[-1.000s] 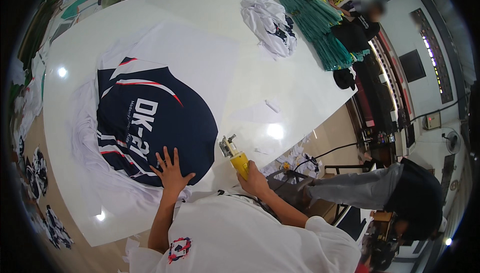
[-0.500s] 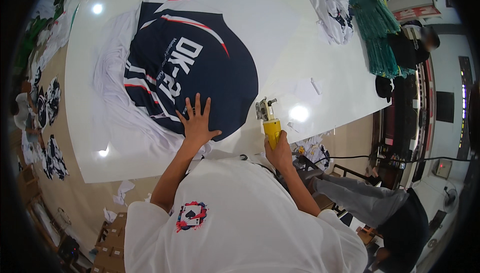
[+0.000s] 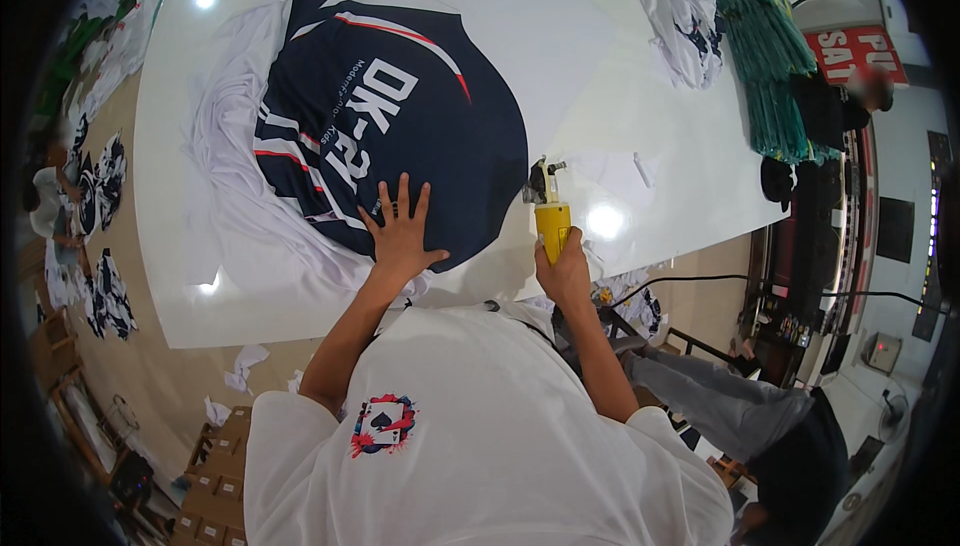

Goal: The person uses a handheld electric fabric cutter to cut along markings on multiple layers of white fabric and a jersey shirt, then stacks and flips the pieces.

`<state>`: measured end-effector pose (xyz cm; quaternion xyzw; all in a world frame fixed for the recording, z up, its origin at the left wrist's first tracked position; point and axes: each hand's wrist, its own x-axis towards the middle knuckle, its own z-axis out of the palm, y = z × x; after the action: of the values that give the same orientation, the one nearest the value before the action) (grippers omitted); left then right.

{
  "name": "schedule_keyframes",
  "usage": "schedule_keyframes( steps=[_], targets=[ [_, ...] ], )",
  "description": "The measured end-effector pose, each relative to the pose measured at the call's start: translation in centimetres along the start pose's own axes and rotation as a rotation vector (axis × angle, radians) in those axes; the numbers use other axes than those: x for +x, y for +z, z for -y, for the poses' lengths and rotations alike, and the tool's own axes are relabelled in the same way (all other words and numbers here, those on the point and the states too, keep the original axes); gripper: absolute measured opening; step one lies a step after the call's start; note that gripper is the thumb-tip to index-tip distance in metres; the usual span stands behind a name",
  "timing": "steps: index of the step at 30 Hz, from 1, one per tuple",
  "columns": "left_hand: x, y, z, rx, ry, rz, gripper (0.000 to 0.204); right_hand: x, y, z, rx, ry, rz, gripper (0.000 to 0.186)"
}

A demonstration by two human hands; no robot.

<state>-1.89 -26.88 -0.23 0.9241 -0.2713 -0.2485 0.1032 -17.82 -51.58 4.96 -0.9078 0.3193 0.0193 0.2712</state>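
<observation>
Spread on the white table lies a navy printed fabric panel (image 3: 455, 136) with white lettering and red-and-white stripes, its right edge curved. My left hand (image 3: 402, 238) rests flat on its lower part, fingers apart. A yellow handheld electric cloth cutter (image 3: 552, 221) stands upright in my right hand (image 3: 564, 272), which is wrapped round its body. The cutter's metal head is at the panel's curved right edge; whether the blade touches the cloth cannot be made out. White fabric (image 3: 225, 176) lies bunched along the panel's left side and beneath it.
A crumpled white cloth (image 3: 680, 21) and stacked green fabric (image 3: 760, 56) lie at the table's far right. White scraps (image 3: 640, 168) sit right of the cutter. A black cord (image 3: 690, 278) runs off to the right. A person in grey trousers (image 3: 700, 386) is close at my right.
My right hand has moved the cutter slightly away from me along the panel's curved edge. My left hand stays flat on the panel. The whole view has shifted a little.
</observation>
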Motion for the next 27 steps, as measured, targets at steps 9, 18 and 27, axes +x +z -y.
schedule_keyframes(
  steps=[9, 18, 27],
  targets=[
    [-0.1, 0.4, 0.2, -0.006, 0.004, -0.044, 0.138, 1.5, -0.2, 1.1, 0.018, 0.023, 0.03, 0.045],
    [-0.2, 0.2, 0.0, -0.021, -0.001, -0.065, 0.138, 4.4, -0.7, 1.3, 0.012, 0.021, 0.057, 0.047],
    [-0.3, 0.3, -0.3, -0.033, -0.025, -0.086, 0.138, 9.4, -2.4, 0.8, -0.058, -0.067, 0.128, 0.049]
  ],
)
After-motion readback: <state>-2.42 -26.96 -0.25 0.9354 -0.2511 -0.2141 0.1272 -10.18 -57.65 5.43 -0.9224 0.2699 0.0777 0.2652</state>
